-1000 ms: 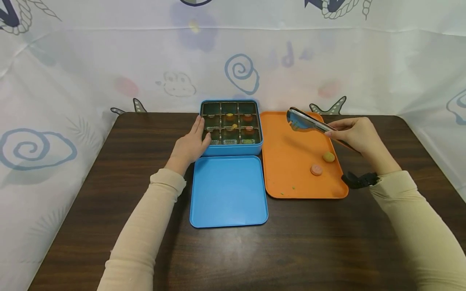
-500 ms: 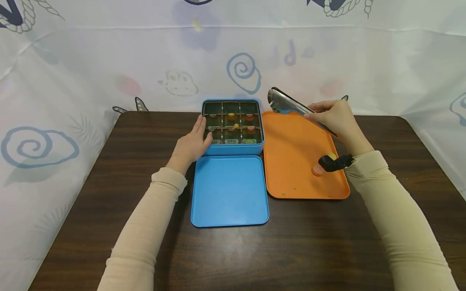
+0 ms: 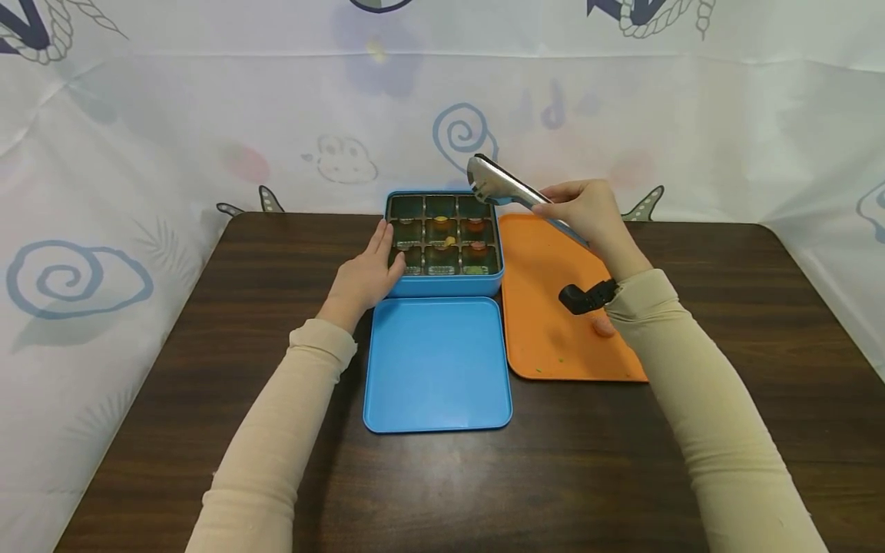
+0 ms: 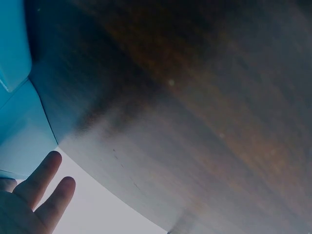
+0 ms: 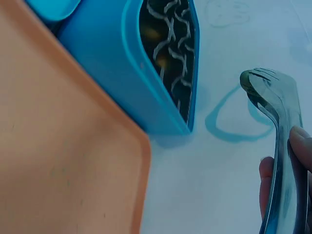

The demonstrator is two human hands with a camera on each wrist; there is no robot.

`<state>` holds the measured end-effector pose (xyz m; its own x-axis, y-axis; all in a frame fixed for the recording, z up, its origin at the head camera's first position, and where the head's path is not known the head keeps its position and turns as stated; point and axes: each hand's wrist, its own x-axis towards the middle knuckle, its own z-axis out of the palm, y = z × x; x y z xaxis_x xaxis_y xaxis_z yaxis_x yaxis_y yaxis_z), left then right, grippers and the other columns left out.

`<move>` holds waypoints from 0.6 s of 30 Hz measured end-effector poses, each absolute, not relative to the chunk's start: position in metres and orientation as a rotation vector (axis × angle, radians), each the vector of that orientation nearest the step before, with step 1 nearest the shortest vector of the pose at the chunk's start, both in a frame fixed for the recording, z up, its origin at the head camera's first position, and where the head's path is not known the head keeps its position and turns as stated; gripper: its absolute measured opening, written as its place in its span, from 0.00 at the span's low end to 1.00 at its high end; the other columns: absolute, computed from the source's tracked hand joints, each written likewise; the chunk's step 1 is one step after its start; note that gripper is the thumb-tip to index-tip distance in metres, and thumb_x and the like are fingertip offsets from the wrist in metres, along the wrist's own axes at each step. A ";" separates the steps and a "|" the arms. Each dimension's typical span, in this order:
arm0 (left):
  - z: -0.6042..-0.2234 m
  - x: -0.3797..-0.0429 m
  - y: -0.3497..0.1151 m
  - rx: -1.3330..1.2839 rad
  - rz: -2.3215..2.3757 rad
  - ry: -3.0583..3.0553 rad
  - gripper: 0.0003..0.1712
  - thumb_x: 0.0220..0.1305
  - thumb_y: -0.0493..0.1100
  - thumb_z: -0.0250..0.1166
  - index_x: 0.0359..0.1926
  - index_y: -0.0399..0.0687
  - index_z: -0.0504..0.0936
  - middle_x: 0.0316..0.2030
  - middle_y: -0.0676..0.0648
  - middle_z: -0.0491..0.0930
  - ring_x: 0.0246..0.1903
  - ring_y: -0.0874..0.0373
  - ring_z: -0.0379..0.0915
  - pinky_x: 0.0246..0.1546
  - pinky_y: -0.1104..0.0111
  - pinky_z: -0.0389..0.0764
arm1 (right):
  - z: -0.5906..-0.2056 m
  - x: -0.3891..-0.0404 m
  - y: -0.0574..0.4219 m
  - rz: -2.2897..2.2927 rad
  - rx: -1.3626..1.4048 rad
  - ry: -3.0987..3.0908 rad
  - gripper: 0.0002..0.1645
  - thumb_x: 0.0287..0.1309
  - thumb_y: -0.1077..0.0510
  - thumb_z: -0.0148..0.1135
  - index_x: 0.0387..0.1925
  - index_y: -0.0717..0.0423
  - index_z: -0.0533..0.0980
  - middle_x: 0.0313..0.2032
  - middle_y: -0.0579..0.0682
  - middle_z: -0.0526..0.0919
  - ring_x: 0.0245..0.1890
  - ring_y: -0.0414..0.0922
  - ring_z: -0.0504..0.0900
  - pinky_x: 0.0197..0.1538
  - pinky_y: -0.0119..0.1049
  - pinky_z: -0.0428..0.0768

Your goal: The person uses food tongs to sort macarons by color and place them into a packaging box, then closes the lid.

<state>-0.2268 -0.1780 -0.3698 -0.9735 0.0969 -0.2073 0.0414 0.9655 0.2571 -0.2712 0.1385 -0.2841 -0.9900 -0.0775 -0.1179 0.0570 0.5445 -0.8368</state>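
Note:
My right hand [image 3: 588, 211] pinches a pair of metal tongs [image 3: 508, 184], tilted with the tips up and left over the box's back right corner. In the right wrist view something dark green [image 5: 245, 84] shows at the tongs' tips; its kind is too unclear to tell. The blue box [image 3: 442, 286] has a dark divided insert with several compartments. Small yellow, orange and green pieces lie in some of them, among them a yellow piece [image 3: 449, 241]. With straight fingers, my left hand [image 3: 366, 273] touches the box's left side.
An orange tray [image 3: 546, 307] lies right of the box, with a pinkish round slice [image 3: 603, 326] and green specks on it. A blue lid [image 3: 437, 365] lies flat in front of the box. Behind the table [image 3: 442, 491] hangs a printed white cloth [image 3: 290, 100].
My right hand has carried the tongs left and up from over the orange tray to the box's back right corner. My left hand stays at the box.

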 end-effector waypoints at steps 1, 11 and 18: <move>-0.370 -0.227 -0.178 0.101 0.374 2.895 0.38 0.73 0.60 0.30 0.75 0.52 0.29 0.75 0.52 0.27 0.13 0.53 0.62 0.16 0.66 0.62 | -0.285 -0.273 0.135 -1.443 -0.016 2.625 0.26 0.54 0.51 0.67 0.54 0.55 0.78 0.52 0.53 0.80 0.53 0.47 0.72 0.54 0.40 0.73; -0.367 -0.228 -0.176 0.103 0.374 2.884 0.38 0.73 0.60 0.30 0.75 0.52 0.30 0.76 0.52 0.27 0.13 0.53 0.62 0.15 0.66 0.62 | -0.293 -0.284 0.103 -1.457 0.000 2.582 0.25 0.55 0.53 0.67 0.55 0.55 0.78 0.56 0.56 0.79 0.55 0.49 0.75 0.58 0.42 0.75; -0.367 -0.229 -0.178 0.090 0.367 2.869 0.38 0.73 0.60 0.30 0.75 0.52 0.29 0.75 0.53 0.25 0.13 0.53 0.63 0.15 0.66 0.63 | -0.302 -0.287 0.082 -1.445 -0.002 2.605 0.23 0.55 0.54 0.67 0.53 0.55 0.80 0.51 0.57 0.82 0.51 0.49 0.78 0.53 0.40 0.78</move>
<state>-0.2292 -0.1781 -0.3665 -0.9676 0.0916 -0.2355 0.0294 0.9664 0.2552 -0.2872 0.0815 -0.3015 -0.9868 -0.0797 -0.1412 0.0776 0.5324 -0.8429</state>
